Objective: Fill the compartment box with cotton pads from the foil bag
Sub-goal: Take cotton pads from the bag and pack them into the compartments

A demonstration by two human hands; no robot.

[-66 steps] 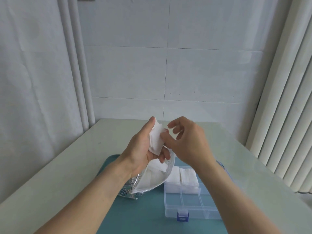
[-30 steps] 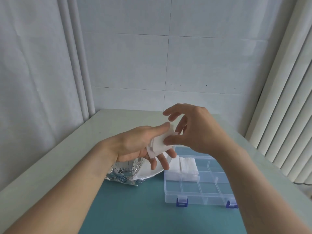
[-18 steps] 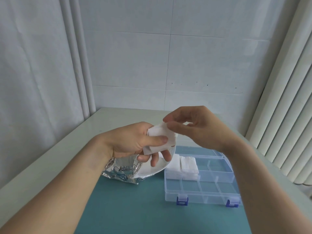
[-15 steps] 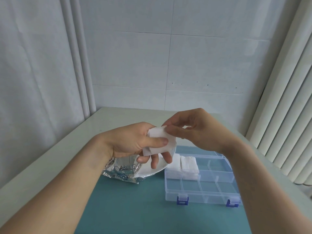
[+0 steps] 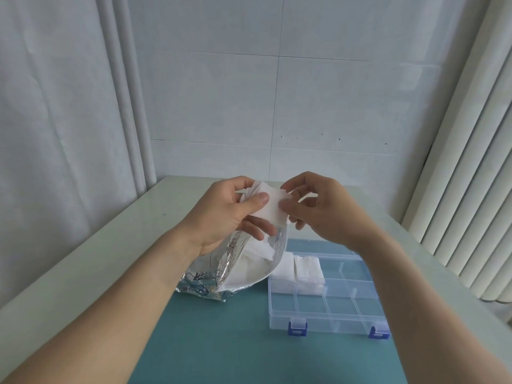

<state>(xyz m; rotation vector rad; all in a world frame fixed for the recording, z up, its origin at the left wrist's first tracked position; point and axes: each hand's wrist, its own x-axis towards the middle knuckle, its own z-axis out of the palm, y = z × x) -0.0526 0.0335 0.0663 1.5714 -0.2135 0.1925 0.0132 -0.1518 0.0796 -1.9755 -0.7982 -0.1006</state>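
While both hands hover above the table [image 5: 91,253], a small stack of cotton pads [image 5: 270,205] sits between them, held up in the air. The left hand [image 5: 224,214] grips the stack, thumb pressed across the near face and fingers curled behind and under it. The right hand [image 5: 318,209] pinches the right edge of the pads between thumb and forefinger, its other fingers loosely bent.

Just below the left hand, the foil bag [image 5: 235,261] lies open on its side, mouth turned toward the hands, with more white pads [image 5: 257,259] showing inside. Whether the left hand's lower fingers touch the bag's rim cannot be told.

Below the right hand and its forearm stands the clear compartment box [image 5: 327,306], lid open, with two blue latches [image 5: 297,328] on the near edge. Its far-left compartments, the ones nearest the bag, hold white pads [image 5: 302,273]; the other compartments in sight show only clear plastic. The bag's mouth touches or overlaps the box's far-left corner.

Bag and box both rest on a teal mat [image 5: 221,342] spread under the forearms.
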